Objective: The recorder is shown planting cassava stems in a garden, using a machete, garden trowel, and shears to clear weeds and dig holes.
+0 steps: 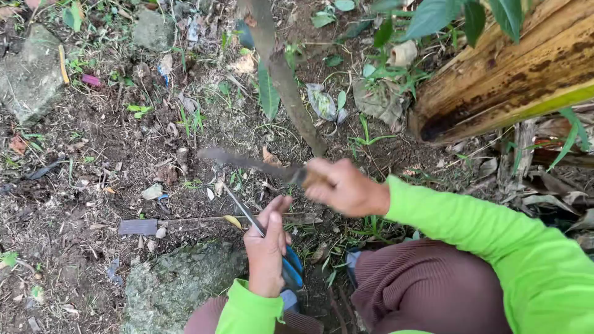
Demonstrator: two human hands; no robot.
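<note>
Bare, dark ground [105,154] is carrying scattered dry leaves, twigs and sparse green weeds. A mossy stone [176,284] is lying near the bottom, a grey rock [28,74] is sitting at upper left, and a small flat grey piece [137,227] is resting between them.

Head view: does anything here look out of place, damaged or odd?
The right hand holds a blade that is motion-blurred, so its edge cannot be judged. The left hand grips a thin stick. Litter scraps lie on the soil, including a pink piece and a grey flat bar. Nothing else stands out.
</note>
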